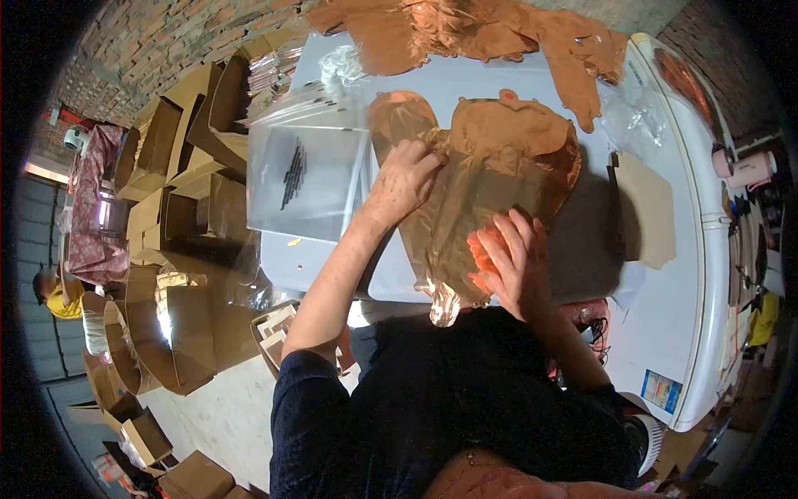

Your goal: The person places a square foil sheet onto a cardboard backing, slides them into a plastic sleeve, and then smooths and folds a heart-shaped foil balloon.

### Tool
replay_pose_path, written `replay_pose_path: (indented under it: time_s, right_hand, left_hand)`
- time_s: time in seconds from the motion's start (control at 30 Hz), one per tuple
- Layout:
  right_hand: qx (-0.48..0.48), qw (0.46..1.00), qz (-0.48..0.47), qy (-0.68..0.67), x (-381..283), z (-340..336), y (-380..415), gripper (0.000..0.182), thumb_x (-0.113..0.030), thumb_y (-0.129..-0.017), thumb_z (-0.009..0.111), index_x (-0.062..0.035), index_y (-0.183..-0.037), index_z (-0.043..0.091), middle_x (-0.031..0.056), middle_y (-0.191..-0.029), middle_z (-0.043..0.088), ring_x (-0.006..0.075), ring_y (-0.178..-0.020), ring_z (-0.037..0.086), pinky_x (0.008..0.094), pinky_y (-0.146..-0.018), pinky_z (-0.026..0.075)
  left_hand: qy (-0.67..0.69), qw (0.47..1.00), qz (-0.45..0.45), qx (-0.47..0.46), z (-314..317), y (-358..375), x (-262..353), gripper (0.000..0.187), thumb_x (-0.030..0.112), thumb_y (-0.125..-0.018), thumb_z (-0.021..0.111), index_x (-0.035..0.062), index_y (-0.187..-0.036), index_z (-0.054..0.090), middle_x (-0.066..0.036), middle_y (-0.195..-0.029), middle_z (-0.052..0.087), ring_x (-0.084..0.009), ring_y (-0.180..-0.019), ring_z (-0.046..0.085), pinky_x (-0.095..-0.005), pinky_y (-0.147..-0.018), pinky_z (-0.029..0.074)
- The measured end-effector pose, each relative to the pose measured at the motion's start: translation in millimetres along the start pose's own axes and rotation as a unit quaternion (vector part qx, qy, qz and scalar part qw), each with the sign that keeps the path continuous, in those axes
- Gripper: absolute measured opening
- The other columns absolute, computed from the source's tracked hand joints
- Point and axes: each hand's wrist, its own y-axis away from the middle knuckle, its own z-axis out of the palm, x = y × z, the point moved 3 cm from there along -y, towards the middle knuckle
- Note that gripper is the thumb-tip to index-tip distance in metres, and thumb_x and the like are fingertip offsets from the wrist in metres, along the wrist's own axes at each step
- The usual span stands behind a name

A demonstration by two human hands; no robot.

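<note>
A large flat copper-coloured foil piece [499, 170] lies on the pale table in front of me. My left hand [406, 185] rests on its upper left part, with fingers bent and pressed together at the foil; what they pinch is too small to make out. Lower right, my right hand [517, 262] is curled around a crumpled orange item [489, 254] above the foil. A shiny narrow tail [445, 306] of the foil hangs at the table's near edge.
Clear plastic bags [307, 166] lie left of the foil, white strings [341, 66] behind them. More copper foil [449, 37] is heaped at the back. Cardboard sheets [644, 212] lie right; open boxes [195, 208] crowd the left. A person in yellow [65, 298] is far left.
</note>
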Motion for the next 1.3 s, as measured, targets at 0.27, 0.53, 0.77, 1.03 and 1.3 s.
replay_pose_path:
  time_s: [0.27, 0.53, 0.77, 1.03, 1.3]
  right_hand:
    - [-0.003, 0.997, -0.004, 0.073, 32, 16, -83, 0.067, -0.043, -0.089, 0.068, -0.0096, -0.145, 0.049, 0.0167, -0.153, 0.038, 0.0338, -0.147, 0.027, 0.0616, -0.116, 0.02]
    - [-0.126, 0.99, 0.039, 0.058, 48, 55, -111, 0.069, -0.047, -0.1, 0.048, -0.0108, -0.156, 0.031, 0.0162, -0.163, 0.022, 0.0327, -0.153, 0.012, 0.0564, -0.122, 0.003]
    - [-0.108, 0.991, 0.047, 0.057, 52, 64, -106, 0.069, -0.049, -0.1, 0.045, -0.0104, -0.156, 0.033, 0.0152, -0.164, 0.023, 0.0324, -0.154, 0.011, 0.0578, -0.122, 0.002]
    - [-0.079, 0.995, 0.029, 0.055, 52, 63, -104, 0.067, -0.05, -0.1, 0.047, -0.0111, -0.154, 0.037, 0.016, -0.161, 0.028, 0.0358, -0.152, 0.016, 0.0621, -0.121, 0.007]
    - [-0.07, 0.996, 0.032, 0.054, 54, 66, -103, 0.066, -0.05, -0.1, 0.047, -0.0132, -0.154, 0.038, 0.0156, -0.161, 0.029, 0.0351, -0.152, 0.015, 0.0616, -0.121, 0.006]
  left_hand:
    - [0.01, 1.0, 0.002, -0.006, -1, 0, 0, 0.028, 0.001, -0.081, 0.07, 0.005, -0.109, 0.07, -0.012, -0.1, 0.06, -0.0322, -0.09, 0.055, -0.0408, -0.081, 0.049]
    - [0.019, 1.0, 0.008, 0.019, 2, 2, -3, 0.031, -0.003, -0.077, 0.07, 0.0053, -0.108, 0.069, -0.012, -0.105, 0.06, -0.0322, -0.094, 0.057, -0.0409, -0.083, 0.051]
    - [0.022, 1.0, 0.002, 0.016, -1, -2, 3, 0.026, 0.001, -0.081, 0.07, 0.0066, -0.107, 0.069, -0.011, -0.101, 0.061, -0.0317, -0.092, 0.058, -0.0417, -0.082, 0.049]
    - [0.033, 0.991, -0.113, 0.059, -18, 6, 0, 0.025, 0.006, -0.086, 0.071, 0.0025, -0.11, 0.066, -0.014, -0.106, 0.062, -0.0312, -0.1, 0.059, -0.0403, -0.084, 0.05]
    - [0.439, 0.772, -0.458, 0.042, -48, 81, 17, 0.082, 0.02, -0.097, 0.065, -0.0103, -0.155, 0.015, -0.027, -0.156, 0.033, -0.0312, -0.146, 0.034, -0.0379, -0.115, 0.035]
